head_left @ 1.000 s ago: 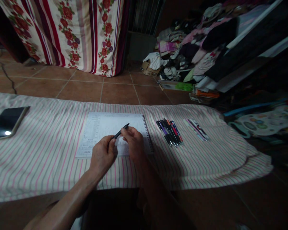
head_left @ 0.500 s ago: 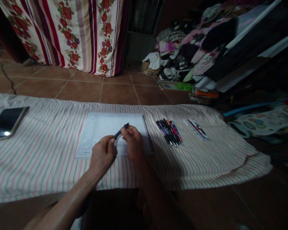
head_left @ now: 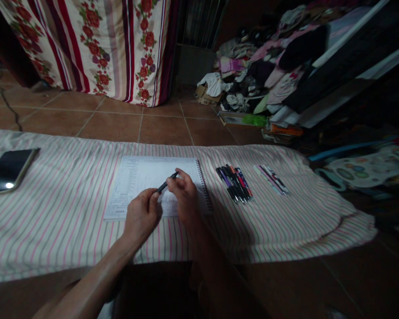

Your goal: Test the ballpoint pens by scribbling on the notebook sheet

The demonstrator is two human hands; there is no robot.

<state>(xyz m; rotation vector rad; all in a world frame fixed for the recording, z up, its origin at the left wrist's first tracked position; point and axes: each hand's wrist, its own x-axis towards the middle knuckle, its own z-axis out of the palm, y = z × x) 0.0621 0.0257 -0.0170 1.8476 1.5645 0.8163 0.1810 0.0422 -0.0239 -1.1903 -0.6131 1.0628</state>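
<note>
A dark pen [head_left: 162, 186] is held between my two hands, slanting up to the right above a spiral notebook [head_left: 153, 165]. My left hand [head_left: 142, 212] grips its lower end between thumb and fingers. Around the upper part, the thumb and fingers of my right hand [head_left: 185, 195] are closed, with a fingertip by the pen's top end. The notebook lies open at a page with print down its left side; its coil binding is on the right. Both hands cover part of the page's lower half.
Right of the notebook lies a row of several pens [head_left: 235, 184], then a smaller group of pale pens [head_left: 271, 179]. A tablet or phone [head_left: 9, 170] rests at the left on the striped cloth [head_left: 69, 199]. Beyond are a floral curtain [head_left: 116, 48] and a clothes heap [head_left: 252, 66].
My right fingers have shifted slightly on the pen, with a fingertip moving up to its top end. My left hand stays almost still.
</note>
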